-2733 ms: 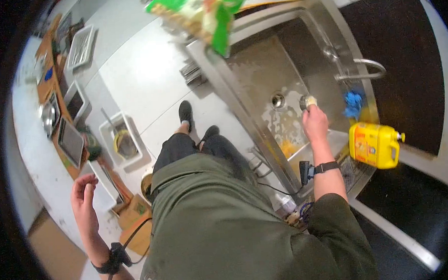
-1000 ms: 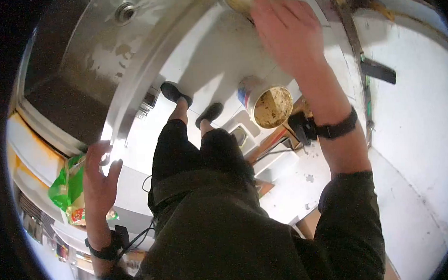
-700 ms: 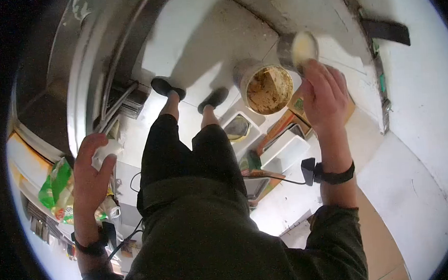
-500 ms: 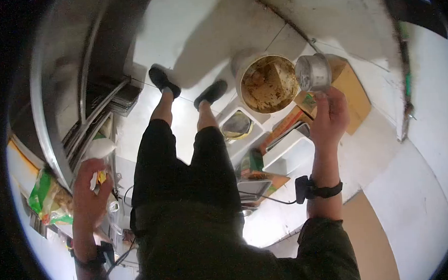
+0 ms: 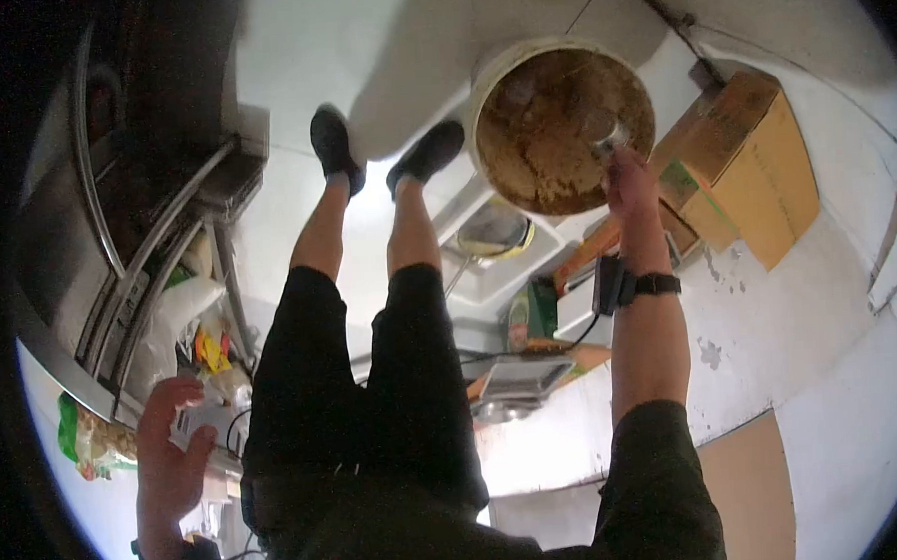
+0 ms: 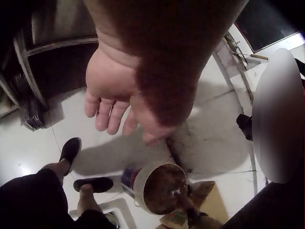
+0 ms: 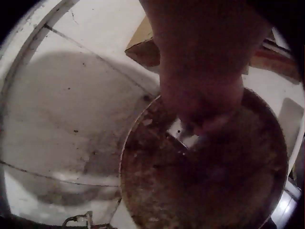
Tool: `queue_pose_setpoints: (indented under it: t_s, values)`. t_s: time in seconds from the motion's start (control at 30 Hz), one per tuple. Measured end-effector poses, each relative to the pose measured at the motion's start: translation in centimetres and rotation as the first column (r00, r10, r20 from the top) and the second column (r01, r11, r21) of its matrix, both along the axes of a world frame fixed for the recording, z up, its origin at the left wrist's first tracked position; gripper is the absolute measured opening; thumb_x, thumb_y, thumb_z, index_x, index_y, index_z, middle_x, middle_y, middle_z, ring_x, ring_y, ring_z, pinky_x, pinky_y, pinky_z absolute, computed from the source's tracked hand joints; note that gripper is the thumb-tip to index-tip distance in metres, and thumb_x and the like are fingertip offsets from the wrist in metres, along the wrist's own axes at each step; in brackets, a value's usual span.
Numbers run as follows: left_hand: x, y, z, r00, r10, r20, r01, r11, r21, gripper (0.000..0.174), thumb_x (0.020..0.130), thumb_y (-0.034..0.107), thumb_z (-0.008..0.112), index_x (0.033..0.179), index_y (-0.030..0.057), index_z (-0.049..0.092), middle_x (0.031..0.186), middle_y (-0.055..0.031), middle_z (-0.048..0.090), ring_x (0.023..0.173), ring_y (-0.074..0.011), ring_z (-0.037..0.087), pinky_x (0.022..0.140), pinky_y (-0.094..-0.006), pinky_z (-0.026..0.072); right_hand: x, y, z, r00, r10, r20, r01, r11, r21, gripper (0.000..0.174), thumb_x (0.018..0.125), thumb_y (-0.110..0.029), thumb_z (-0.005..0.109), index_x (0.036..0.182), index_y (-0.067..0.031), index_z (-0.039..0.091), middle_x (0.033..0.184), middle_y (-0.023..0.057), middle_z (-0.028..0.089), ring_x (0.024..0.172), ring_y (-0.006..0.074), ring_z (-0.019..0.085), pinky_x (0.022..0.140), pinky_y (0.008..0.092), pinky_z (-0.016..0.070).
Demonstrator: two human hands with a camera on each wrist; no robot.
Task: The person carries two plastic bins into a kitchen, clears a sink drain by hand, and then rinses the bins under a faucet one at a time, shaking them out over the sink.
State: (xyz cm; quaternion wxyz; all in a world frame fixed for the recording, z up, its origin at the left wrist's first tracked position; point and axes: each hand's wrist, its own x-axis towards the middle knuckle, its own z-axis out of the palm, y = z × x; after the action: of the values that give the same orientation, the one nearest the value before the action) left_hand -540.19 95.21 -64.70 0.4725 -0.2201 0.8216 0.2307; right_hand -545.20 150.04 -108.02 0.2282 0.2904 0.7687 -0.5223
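A white bucket (image 5: pixel 478 129) with brown, stained insides stands on the floor. My right hand (image 5: pixel 631 184) is at its rim, gripping a metal cup (image 5: pixel 612 138) that is over or inside the bucket. In the right wrist view the right hand (image 7: pixel 202 100) covers most of the cup, of which a shiny part (image 7: pixel 183 137) shows above the dark bucket interior (image 7: pixel 214 191). My left hand (image 5: pixel 171 452) hangs at the far left with nothing in it, its fingers loosely bent; in the left wrist view the left hand (image 6: pixel 124 90) hangs above the floor.
A cardboard box (image 5: pixel 764 176) stands right of the bucket. White trays (image 5: pixel 489 288) lie near my feet, one with a yellow-rimmed round item (image 5: pixel 494 230). A steel frame (image 5: pixel 176 232) and a green bag (image 5: pixel 70 427) are at the left.
I have turned from the sink towards the bucket. The metal cup has moved from the sink, past the bucket's right side, to over its opening. The left hand stays unladen.
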Motion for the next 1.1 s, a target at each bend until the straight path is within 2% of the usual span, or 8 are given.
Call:
queue_pose_setpoints:
  t_s: [0.07,0.23,0.53,0.6,0.73,0.9,1.0,1.1]
  values:
    - [0.2,0.6,0.3,1.0,-0.001,0.006,0.001,1.0,0.01,0.032,0.074,0.014,0.063,0.103,0.0029,0.056,0.108,-0.0129,0.056,0.105,-0.0259,0.054,0.095,-0.0371,0.0396,-2.1,-5.0,7.7,0.841,-0.445,0.307,0.506,0.848,-0.159,0.011,0.091,-0.018,0.059,0.086,-0.0088,0.057,0.068,-0.0002,0.053,0.055,0.0104,0.05,0.045,0.0232,0.0397]
    - [-0.1,0.2,-1.1,0.999,0.01,-0.039,-0.01,1.0,0.023,0.031,0.074,0.015,0.062,0.102,0.0037,0.056,0.107,-0.0127,0.057,0.105,-0.0263,0.054,0.095,-0.0368,0.0395,-5.5,-6.9,9.0,0.914,-0.373,0.158,0.403,0.879,-0.255,0.008,0.09,-0.015,0.059,0.088,-0.0081,0.057,0.067,0.0,0.052,0.055,0.0097,0.049,0.046,0.0229,0.0381]
    - [1.6,-1.6,-2.7,0.999,0.044,0.014,-0.043,0.999,-0.028,0.031,0.071,0.008,0.057,0.102,0.0037,0.054,0.107,-0.0136,0.057,0.105,-0.027,0.055,0.096,-0.0384,0.0391,-2.9,-6.7,-1.5,0.99,-0.078,0.114,0.073,0.996,0.048,0.011,0.087,-0.01,0.06,0.091,-0.0009,0.055,0.071,0.0052,0.055,0.059,0.0152,0.054,0.049,0.029,0.0386]
    - [1.8,-2.4,-3.2,0.998,0.063,0.004,-0.063,0.998,0.002,0.03,0.071,0.008,0.056,0.101,0.0037,0.054,0.107,-0.0136,0.057,0.105,-0.0271,0.055,0.096,-0.0385,0.0393,-3.3,-10.3,1.7,0.829,-0.537,0.154,0.558,0.786,-0.266,0.012,0.086,-0.006,0.06,0.095,-0.0009,0.054,0.075,0.009,0.057,0.061,0.0163,0.055,0.049,0.0317,0.04]
    - [2.0,-3.6,-4.2,0.997,0.079,0.01,-0.08,0.997,0.024,0.03,0.072,0.009,0.056,0.102,0.0037,0.053,0.106,-0.0133,0.057,0.105,-0.0269,0.055,0.095,-0.0383,0.0396,-3.5,-12.8,2.4,0.761,-0.632,0.147,0.648,0.74,-0.179,0.017,0.084,-0.001,0.059,0.099,-0.0032,0.054,0.081,0.0087,0.06,0.06,0.0164,0.055,0.049,0.0324,0.0418]
    - [2.0,-4.8,-4.8,0.998,0.05,0.022,-0.051,0.997,0.058,0.03,0.075,0.012,0.056,0.103,0.0035,0.052,0.105,-0.0131,0.056,0.104,-0.0268,0.055,0.095,-0.0378,0.0393,1.6,-9.2,-5.9,0.91,-0.347,0.227,0.323,0.936,0.136,0.014,0.089,-0.009,0.05,0.102,-0.0063,0.056,0.087,0.0063,0.06,0.067,0.0168,0.056,0.056,0.031,0.0459]
    - [1.9,-5.1,-5.0,0.996,0.089,0.032,-0.09,0.996,0.024,0.031,0.074,0.012,0.058,0.103,0.0032,0.052,0.104,-0.013,0.056,0.104,-0.0263,0.054,0.096,-0.0376,0.0388,2.8,-6.5,-7.5,0.974,0.026,0.226,-0.1,0.941,0.323,0.016,0.092,-0.013,0.045,0.103,-0.0082,0.057,0.091,0.0048,0.06,0.072,0.017,0.057,0.059,0.0302,0.0484]
    - [2.1,-5.6,-5.2,0.99,0.138,0.018,-0.138,0.989,0.042,0.032,0.073,0.011,0.058,0.103,0.0031,0.052,0.104,-0.0127,0.056,0.105,-0.0258,0.054,0.096,-0.0375,0.0385,3.7,-6.4,-6.8,0.736,0.612,0.289,-0.625,0.451,0.637,0.021,0.094,-0.018,0.042,0.106,-0.0091,0.058,0.097,0.0045,0.061,0.079,0.0186,0.058,0.064,0.0307,0.0505]
